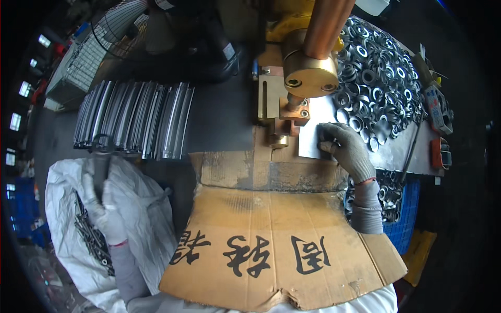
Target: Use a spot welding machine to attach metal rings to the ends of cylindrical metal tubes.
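My left hand, gloved and smeared by motion, is over a white sack at the left. It grips a dark metal rod with a ring end, which points up toward a row of metal strips. Similar dark metal parts lie in the sack. My right hand, in a grey-white glove, rests with curled fingers at a bright metal plate, right of the machine's copper tip. Whatever those fingers hold is hidden. Beside that hand spreads a heap of metal rings.
A machine with a thick copper column and brass head stands over a copper lower block. Cardboard with black writing covers my lap. A blue crate with more rings stands at right, a wire basket at far left.
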